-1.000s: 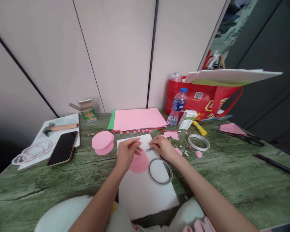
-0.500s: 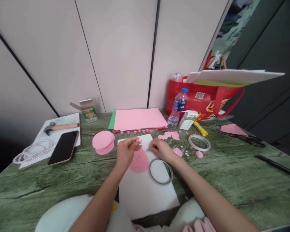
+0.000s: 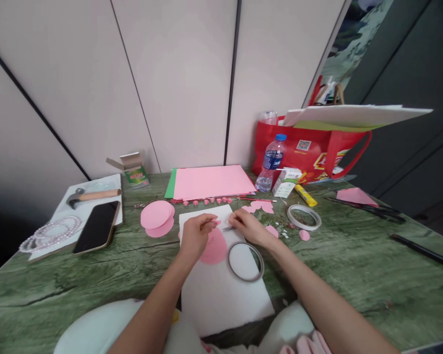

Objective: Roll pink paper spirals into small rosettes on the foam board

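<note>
Over the upper part of a white sheet point(image 3: 225, 305), my left hand point(image 3: 195, 236) is closed in a pinch on a small piece of pink paper point(image 3: 217, 222). My right hand point(image 3: 248, 226) faces it, fingers pressed together at a thin greyish sliver point(image 3: 228, 228), too small to name. Below the left fingers lies a pink paper circle point(image 3: 213, 248), partly covered by that hand. A roll of tape point(image 3: 261, 270) rests flat on the sheet's right side, near my right wrist.
Stacked pink circles point(image 3: 157, 216) lie left; pink sheets point(image 3: 214, 182) lie behind. A tape roll point(image 3: 310, 226), glue stick point(image 3: 305, 195), small carton point(image 3: 286, 183), bottle point(image 3: 271, 164) and red bag point(image 3: 313, 147) stand or lie right. Far left are a phone point(image 3: 98, 226) and hammer point(image 3: 92, 195).
My left hand has shifted slightly right and down with the pink paper, closer to the right hand. The right hand has barely moved, and the greyish sliver at its fingertips shows more clearly.
</note>
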### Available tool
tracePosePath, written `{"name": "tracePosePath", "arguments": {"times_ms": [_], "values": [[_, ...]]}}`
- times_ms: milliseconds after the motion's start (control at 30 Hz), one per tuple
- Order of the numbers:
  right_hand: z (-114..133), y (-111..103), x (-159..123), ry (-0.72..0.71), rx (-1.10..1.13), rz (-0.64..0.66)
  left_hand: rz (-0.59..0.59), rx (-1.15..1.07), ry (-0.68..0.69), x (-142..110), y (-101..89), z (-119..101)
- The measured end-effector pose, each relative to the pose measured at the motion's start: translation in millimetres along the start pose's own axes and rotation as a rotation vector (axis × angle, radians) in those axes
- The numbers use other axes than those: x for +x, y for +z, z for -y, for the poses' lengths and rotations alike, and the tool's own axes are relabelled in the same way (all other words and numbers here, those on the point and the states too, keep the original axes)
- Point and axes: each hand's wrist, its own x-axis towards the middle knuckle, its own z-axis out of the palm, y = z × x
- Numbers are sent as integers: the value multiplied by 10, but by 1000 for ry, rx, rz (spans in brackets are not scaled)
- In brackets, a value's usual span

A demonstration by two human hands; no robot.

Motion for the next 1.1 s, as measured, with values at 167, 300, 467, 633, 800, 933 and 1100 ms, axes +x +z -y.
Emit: {"name": "tracePosePath", "arguments": {"times_ms": [167, 300, 467, 633, 800, 933, 1100], "values": [[213, -128, -78, -94, 335, 8, 53, 131, 37, -4, 3, -27], [349, -143, -141, -104, 357, 56, 93, 170, 92, -19, 18, -48], [342, -121, -138, -69, 290, 78, 143, 109, 143, -36, 26, -84], [321, -120, -137, -20, 329, 118, 157, 82, 152, -39, 25, -115], [322, -116, -143, 11, 431, 128, 161, 76, 165, -42, 18, -133], [328, -120, -145, 44, 533, 149, 158, 68, 175, -49, 15, -131], [304, -121, -137, 53, 586, 154, 162, 51, 164, -55, 17, -134]]}}
